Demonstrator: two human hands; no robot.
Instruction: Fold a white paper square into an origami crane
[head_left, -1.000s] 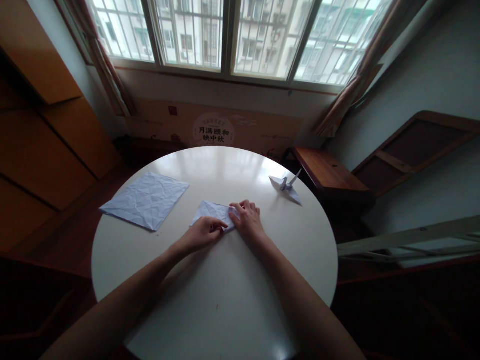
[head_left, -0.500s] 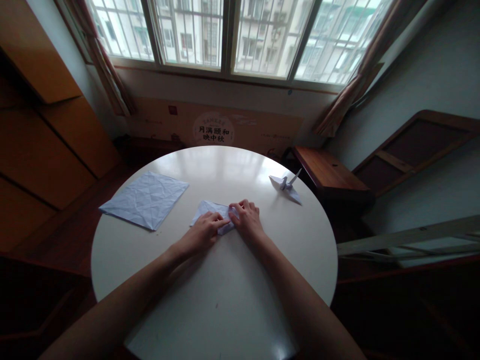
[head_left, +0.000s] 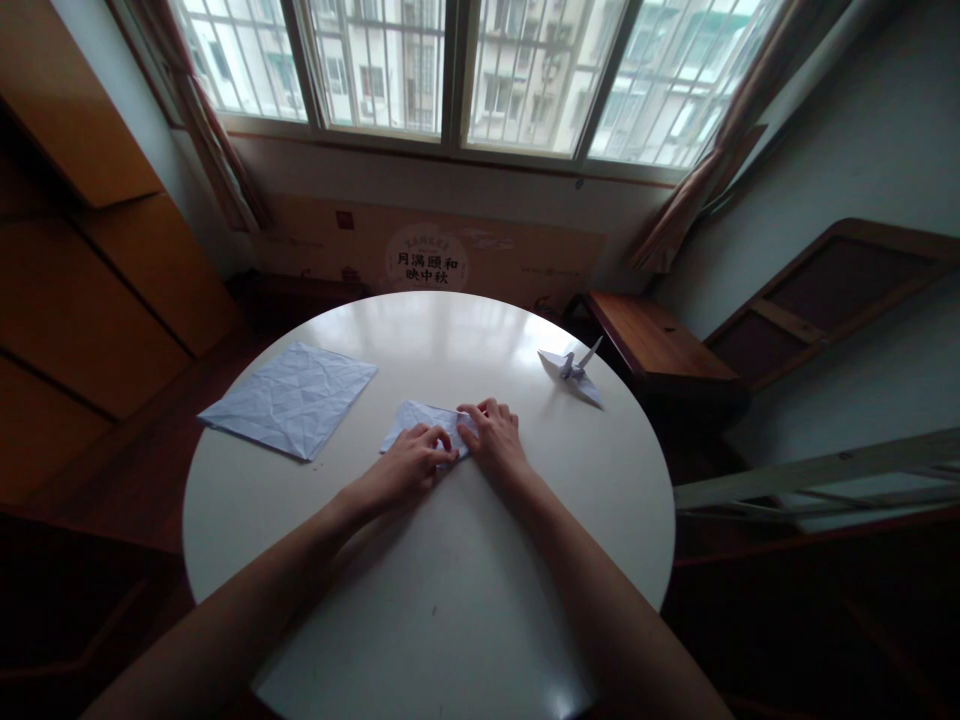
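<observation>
A small folded sheet of white paper [head_left: 420,413] lies flat at the middle of the round table, partly hidden under both hands. My left hand [head_left: 416,455] is closed on its near edge, index finger curled towards the thumb. On the paper's right end, my right hand [head_left: 491,432] has its bent fingers closed and pressing down. Off to the left rests a larger, creased white paper sheet [head_left: 292,400]. A folded paper crane [head_left: 574,370] with spread wings stands at the right, apart from my hands.
The round white table [head_left: 435,640] carries all the paper. Beyond its right edge is a wooden stool or bench [head_left: 652,335]. Orange-brown cabinets [head_left: 82,290] stand at the left, and a barred window [head_left: 450,70] lies ahead with curtains either side.
My left index finger has bent back from pointing right to curling towards the thumb. The paper's near edge, sticking out below the fingers before, now sits folded up. The right hand has hardly moved.
</observation>
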